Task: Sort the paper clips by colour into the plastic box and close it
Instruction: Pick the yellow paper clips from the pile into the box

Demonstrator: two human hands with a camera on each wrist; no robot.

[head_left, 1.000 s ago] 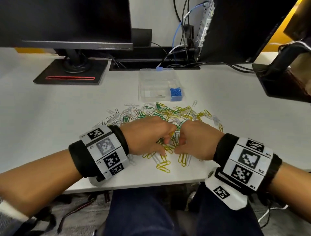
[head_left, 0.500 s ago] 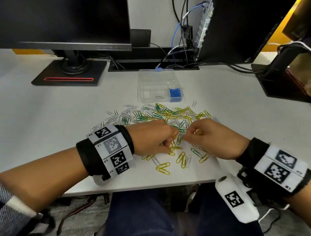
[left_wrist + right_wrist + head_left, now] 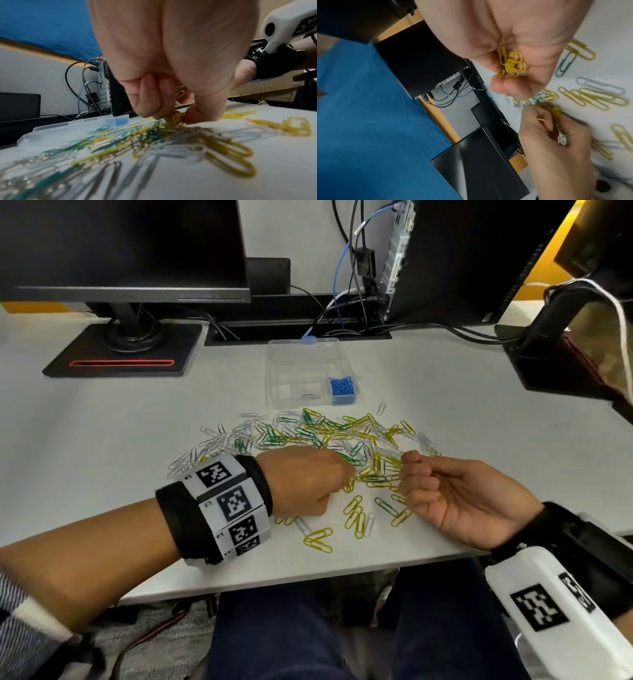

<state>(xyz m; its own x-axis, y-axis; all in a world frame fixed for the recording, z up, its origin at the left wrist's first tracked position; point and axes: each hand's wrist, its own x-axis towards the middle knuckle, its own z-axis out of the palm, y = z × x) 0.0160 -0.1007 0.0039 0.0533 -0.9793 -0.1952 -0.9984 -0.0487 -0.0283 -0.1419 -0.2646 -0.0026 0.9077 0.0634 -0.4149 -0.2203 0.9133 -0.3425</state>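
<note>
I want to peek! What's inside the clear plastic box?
The clear plastic box holds blue paper clips in its near right compartment and one silver clip beside them. The other compartments look empty; glare hides some detail.

On my white desk (image 3: 102, 440): monitor stand (image 3: 123, 350) far left, cable slot (image 3: 298, 332) just right of it, computer tower (image 3: 462, 258) farther right.

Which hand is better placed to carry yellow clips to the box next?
Right hand: it already cups several yellow clips and is lifted. The left hand is pinching clips in the pile.
</note>
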